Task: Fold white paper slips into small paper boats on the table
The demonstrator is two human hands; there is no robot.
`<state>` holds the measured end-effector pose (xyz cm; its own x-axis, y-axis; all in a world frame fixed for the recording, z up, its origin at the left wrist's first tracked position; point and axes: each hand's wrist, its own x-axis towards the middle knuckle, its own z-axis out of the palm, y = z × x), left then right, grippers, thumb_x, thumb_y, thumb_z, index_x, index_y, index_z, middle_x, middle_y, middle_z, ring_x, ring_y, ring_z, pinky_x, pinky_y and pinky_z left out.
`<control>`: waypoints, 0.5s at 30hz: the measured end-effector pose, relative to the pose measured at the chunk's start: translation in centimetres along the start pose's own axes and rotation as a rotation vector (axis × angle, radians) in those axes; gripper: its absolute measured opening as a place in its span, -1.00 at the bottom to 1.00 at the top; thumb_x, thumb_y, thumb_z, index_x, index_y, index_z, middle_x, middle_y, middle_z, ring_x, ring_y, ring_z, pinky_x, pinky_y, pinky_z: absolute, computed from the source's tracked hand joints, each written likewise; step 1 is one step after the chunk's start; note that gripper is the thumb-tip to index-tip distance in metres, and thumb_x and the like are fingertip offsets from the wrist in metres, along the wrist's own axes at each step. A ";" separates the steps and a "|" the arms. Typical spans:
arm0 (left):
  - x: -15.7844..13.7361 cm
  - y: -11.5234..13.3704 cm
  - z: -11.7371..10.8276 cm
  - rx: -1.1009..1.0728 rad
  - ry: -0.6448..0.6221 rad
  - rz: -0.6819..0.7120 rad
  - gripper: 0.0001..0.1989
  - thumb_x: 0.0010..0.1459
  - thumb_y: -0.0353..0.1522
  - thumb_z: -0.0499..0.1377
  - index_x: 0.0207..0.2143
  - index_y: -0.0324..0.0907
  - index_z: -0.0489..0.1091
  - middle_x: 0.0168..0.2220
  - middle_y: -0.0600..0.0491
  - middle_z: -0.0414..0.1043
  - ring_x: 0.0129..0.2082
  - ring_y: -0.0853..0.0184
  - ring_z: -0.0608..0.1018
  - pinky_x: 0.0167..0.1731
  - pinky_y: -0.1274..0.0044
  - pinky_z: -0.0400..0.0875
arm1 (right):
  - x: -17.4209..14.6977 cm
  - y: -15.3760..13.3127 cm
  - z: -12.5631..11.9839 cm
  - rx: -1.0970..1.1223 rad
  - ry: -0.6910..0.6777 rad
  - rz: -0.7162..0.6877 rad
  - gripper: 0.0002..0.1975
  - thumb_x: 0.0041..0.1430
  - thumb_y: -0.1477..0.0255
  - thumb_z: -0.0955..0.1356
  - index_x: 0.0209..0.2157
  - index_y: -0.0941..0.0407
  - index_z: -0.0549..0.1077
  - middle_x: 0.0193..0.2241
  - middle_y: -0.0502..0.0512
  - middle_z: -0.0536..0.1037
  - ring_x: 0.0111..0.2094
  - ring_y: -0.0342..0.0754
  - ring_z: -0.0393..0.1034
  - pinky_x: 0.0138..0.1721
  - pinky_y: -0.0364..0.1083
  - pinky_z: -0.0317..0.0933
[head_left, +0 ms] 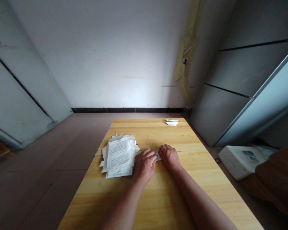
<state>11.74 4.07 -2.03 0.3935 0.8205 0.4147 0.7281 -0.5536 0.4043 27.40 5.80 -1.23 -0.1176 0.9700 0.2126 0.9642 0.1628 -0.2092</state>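
Stretches a bare left forearm (123, 207) and a bare right forearm (201, 201) up from the bottom edge, nearest the camera, over a wooden counter (169, 204). Meets at a small strip of paper (158, 156) between the hands, on the counter, just on the near side of the seam across the boards. Has left hand (144, 166) palm down at the strip's left end, fingers bent toward it. Has right hand (169, 156) curled over the right end, knuckles up, hiding that part. Leaves only a short, pale middle bit of the strip showing. Grip, both sides: on the strip, but can't tell if pinching or only pressing; fingertips too small and partly hidden.

Also got, just left of left hand, a messy pile of printed paper (118, 156), sheets lying at mixed angles. Can't tell if touching the hand. Got a small paper boat (172, 123) near the counter's far edge, right of middle, well apart from both hands. Off the counter: white box (235, 159) low on the right, pale wall (129, 57) ahead with a strip of yellowish tape (188, 41).
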 end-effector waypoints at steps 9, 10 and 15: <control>0.2 0.7 -0.6 0.047 -0.055 -0.057 -0.68 0.04 -0.56 0.10 -0.27 -0.03 0.53 -0.10 0.13 0.52 0.01 0.18 0.42 0.05 0.27 0.27 | 0.0 -0.2 -0.1 -0.022 -0.004 0.006 -0.90 0.26 0.42 0.27 -0.29 0.11 0.40 -0.31 0.06 0.49 -0.25 -0.05 0.35 -0.28 -0.13 0.03; 0.2 0.8 -0.6 0.050 -0.053 -0.058 -0.69 0.04 -0.55 0.10 -0.28 -0.03 0.53 -0.11 0.12 0.53 0.00 0.18 0.43 0.04 0.27 0.27 | -0.1 -0.1 -0.1 -0.015 0.001 0.010 -0.92 0.25 0.44 0.27 -0.27 0.11 0.40 -0.30 0.07 0.49 -0.25 -0.05 0.35 -0.27 -0.14 0.05; 0.4 1.0 -0.7 0.038 -0.027 -0.048 -0.80 0.09 -0.47 0.13 -0.38 -0.06 0.54 -0.17 0.08 0.54 -0.09 0.23 0.47 -0.03 0.33 0.30 | 0.0 1.0 0.0 0.013 0.063 0.026 -0.88 0.19 0.52 0.28 -0.24 0.11 0.42 -0.29 0.11 0.48 -0.21 -0.04 0.32 -0.19 -0.15 0.12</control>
<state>12.27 3.73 -0.88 0.3726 0.8497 0.3730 0.7670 -0.5082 0.3916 28.36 6.00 -1.40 -0.0774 0.9608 0.2661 0.9635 0.1408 -0.2279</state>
